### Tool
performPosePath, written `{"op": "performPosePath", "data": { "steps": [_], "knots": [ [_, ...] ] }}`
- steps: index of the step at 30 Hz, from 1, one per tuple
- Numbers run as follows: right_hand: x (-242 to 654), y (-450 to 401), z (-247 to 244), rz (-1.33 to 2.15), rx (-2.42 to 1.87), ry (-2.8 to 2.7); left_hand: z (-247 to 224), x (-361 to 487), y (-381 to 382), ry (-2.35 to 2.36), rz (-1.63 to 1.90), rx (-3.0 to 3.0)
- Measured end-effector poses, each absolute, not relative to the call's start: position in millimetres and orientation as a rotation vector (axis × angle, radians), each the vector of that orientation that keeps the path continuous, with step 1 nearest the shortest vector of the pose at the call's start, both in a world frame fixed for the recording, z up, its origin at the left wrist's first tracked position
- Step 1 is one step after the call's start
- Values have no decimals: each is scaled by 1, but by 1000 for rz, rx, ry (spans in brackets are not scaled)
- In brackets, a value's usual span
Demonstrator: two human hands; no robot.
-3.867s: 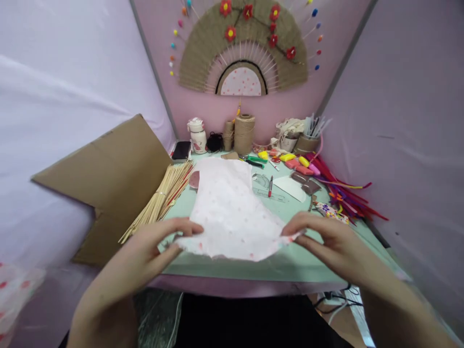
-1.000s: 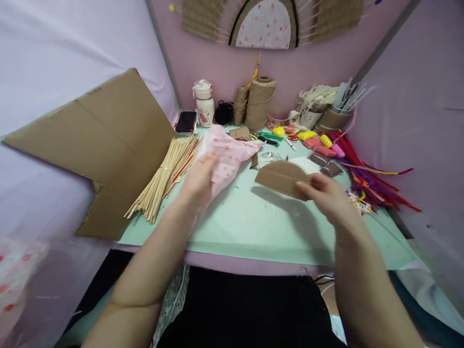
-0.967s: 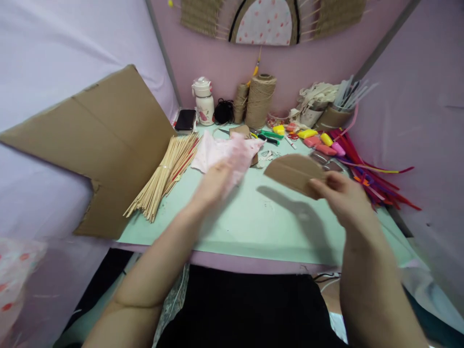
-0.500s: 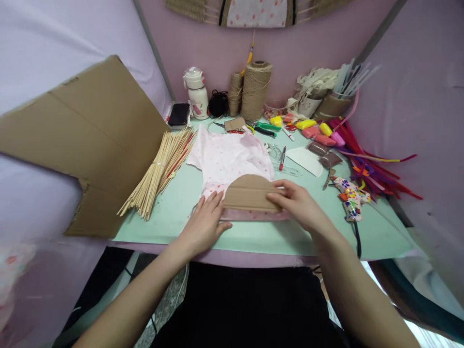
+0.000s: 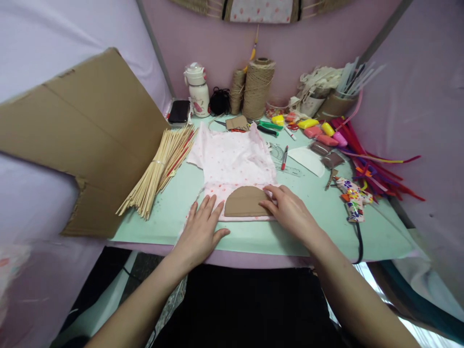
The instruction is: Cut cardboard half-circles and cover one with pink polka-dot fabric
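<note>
A half-round piece of cardboard [image 5: 243, 203] lies on the near edge of a white cloth with pink spots [image 5: 234, 157], its straight side toward me. My right hand [image 5: 290, 209] pinches the cardboard's right end between thumb and fingers. Spread flat, my left hand [image 5: 200, 228] presses on the near left corner of the cloth, just left of the cardboard and apart from it. Beyond, the cloth spreads loosely over the pale green tabletop [image 5: 268, 237], with some creases at its far end.
Left of the cloth lie a bundle of thin wooden sticks [image 5: 157, 169] and a large cardboard sheet [image 5: 108, 130]. Twine spools [image 5: 259, 89] and a bottle [image 5: 198, 92] stand behind. To the right are a red pen [image 5: 284, 158], a white half-round piece [image 5: 308, 160] and a glue gun [image 5: 354, 198].
The cardboard half-circle has come down from a raised tilt to lie flat on the cloth, nearer to me. My right hand has moved slightly down with it; my left hand stays put.
</note>
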State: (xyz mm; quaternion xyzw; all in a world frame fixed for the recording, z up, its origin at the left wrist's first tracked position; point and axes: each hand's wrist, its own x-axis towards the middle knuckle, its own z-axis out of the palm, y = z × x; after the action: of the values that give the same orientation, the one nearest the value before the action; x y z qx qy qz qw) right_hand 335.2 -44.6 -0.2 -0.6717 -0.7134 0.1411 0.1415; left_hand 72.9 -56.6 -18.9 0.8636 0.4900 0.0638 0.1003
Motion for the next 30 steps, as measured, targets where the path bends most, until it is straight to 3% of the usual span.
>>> {"op": "performPosePath", "data": {
  "steps": [3,11,23,30],
  "knots": [
    [338,-51,-3,317,-1945,-2017,-17,72,-60,1453,210,2554],
    [346,-56,-13,333,-1477,-2206,-3,98,-46,1205,435,2531],
    [340,-51,-16,270,-1563,-2276,-24,111,-46,1363,547,2529],
    [341,-51,-15,310,-1560,-2283,-11,101,-33,1398,525,2505]
  ]
}}
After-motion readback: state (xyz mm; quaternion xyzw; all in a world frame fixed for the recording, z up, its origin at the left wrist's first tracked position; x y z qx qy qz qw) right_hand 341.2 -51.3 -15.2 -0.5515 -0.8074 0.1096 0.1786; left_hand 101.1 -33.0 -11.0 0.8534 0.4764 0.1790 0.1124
